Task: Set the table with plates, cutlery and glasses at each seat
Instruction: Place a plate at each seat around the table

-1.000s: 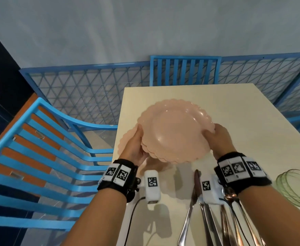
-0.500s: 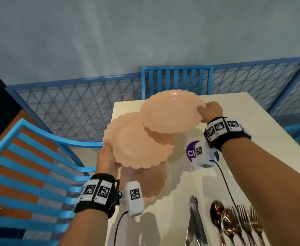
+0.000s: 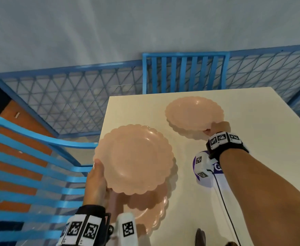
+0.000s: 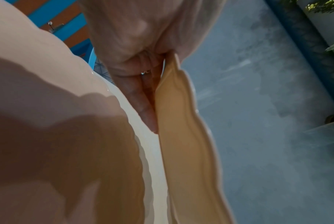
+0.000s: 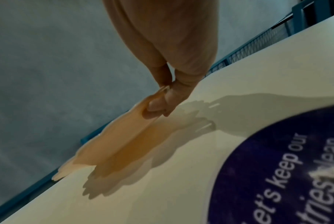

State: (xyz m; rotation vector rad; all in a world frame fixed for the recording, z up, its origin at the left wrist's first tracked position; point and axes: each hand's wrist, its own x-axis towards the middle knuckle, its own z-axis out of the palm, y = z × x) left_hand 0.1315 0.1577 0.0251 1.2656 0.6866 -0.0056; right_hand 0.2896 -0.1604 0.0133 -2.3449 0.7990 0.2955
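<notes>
Three pink scalloped plates are in view. My left hand [image 3: 96, 181] grips the near-left rim of one plate [image 3: 134, 158], held above another plate [image 3: 151, 213] that lies on the cream table [image 3: 252, 121] by its left edge. In the left wrist view my fingers [image 4: 143, 103] lie under the held plate [image 4: 185, 151], seen edge-on. My right hand [image 3: 216, 127] pinches the near rim of the third plate [image 3: 193, 113], low over the table's far end before the far chair. In the right wrist view my right hand [image 5: 162, 103] holds that plate [image 5: 114, 144], its shadow close beneath.
A blue slatted chair [image 3: 30, 174] stands at the table's left side and another blue chair [image 3: 184, 73] at the far end. A round purple sticker [image 3: 218, 168] is on the tabletop under my right wrist. Cutlery tips [image 3: 200, 237] show at the bottom edge. Blue mesh fencing runs behind.
My right hand carried its plate away from the stack to the table's far end and lowered it. My left hand keeps its plate above the one lying on the table.
</notes>
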